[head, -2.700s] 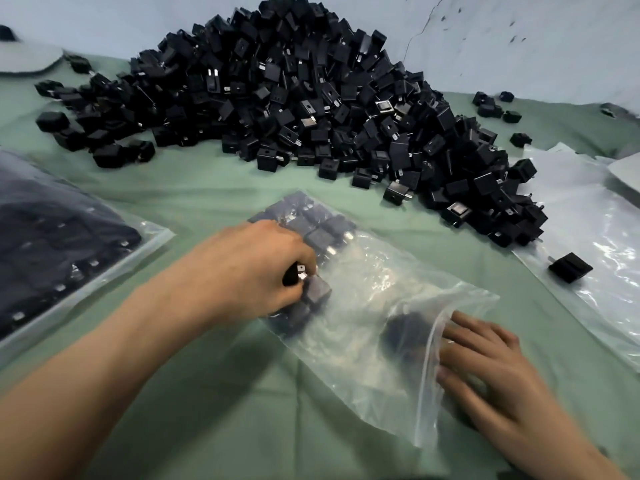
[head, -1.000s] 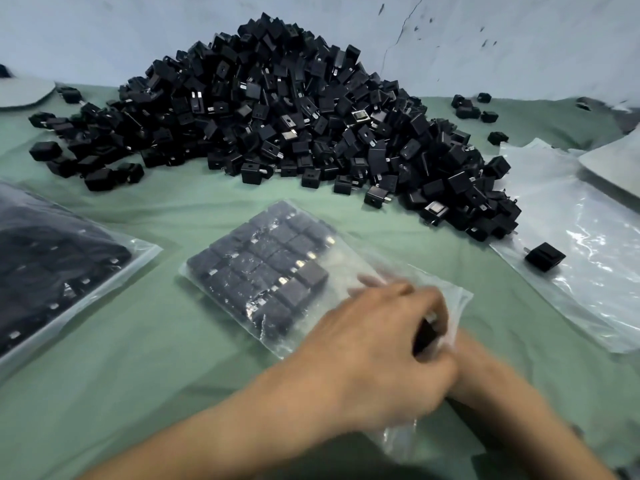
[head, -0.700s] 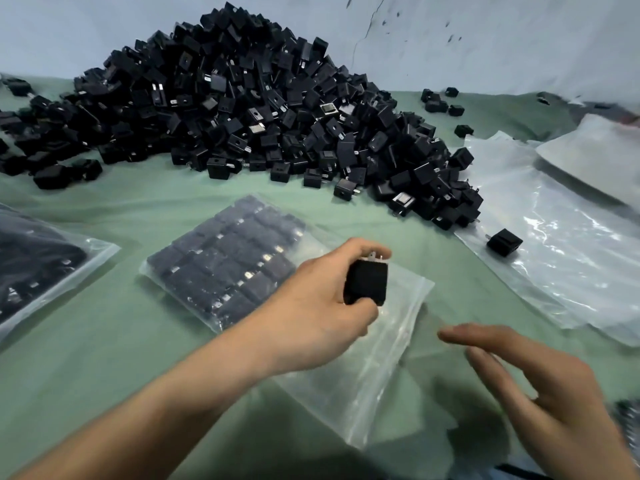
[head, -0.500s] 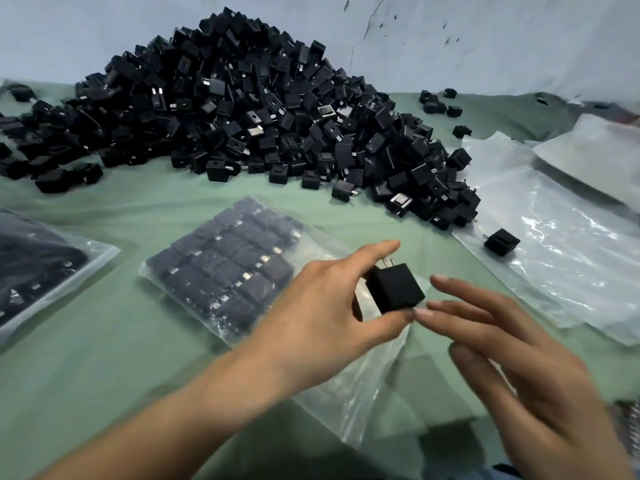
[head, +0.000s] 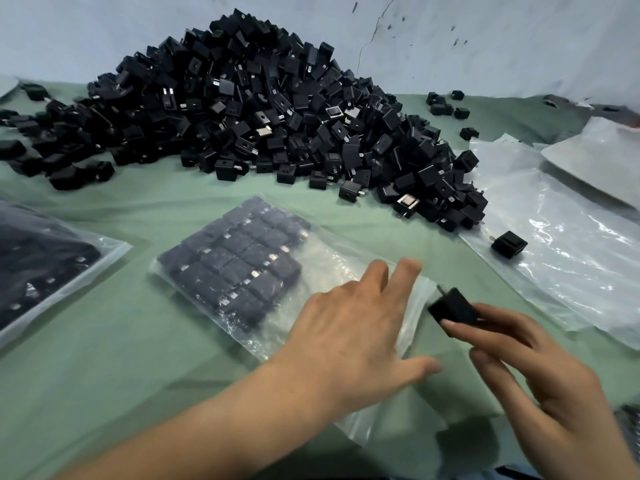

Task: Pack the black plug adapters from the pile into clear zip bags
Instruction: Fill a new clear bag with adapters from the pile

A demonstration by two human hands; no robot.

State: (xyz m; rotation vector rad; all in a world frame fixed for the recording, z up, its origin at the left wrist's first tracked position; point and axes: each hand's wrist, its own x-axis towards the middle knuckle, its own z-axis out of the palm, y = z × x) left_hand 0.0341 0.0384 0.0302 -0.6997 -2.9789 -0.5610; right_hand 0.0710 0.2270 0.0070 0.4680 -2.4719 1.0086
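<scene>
A big pile of black plug adapters (head: pixel 256 109) covers the back of the green cloth. A clear zip bag (head: pixel 322 261) lies in the middle, its far half filled with rows of adapters. My left hand (head: pixel 356 327) hovers over the bag's near, unfilled end with fingers spread and straight, holding nothing. My right hand (head: pixel 540 372) pinches one black adapter (head: pixel 453 308) by its fingertips just right of the bag's mouth, prongs pointing up and left.
A filled zip bag (head: pixel 41 268) lies at the left edge. Clear unfilled bags (head: pixel 571 251) are spread at the right, with one loose adapter (head: pixel 508 244) on them. A few stray adapters (head: pixel 446 105) sit behind the pile, near the pale wall.
The adapter passed from my left hand to my right hand. My left hand let go and spread open over the bag; earlier it had drawn that adapter away from the bag.
</scene>
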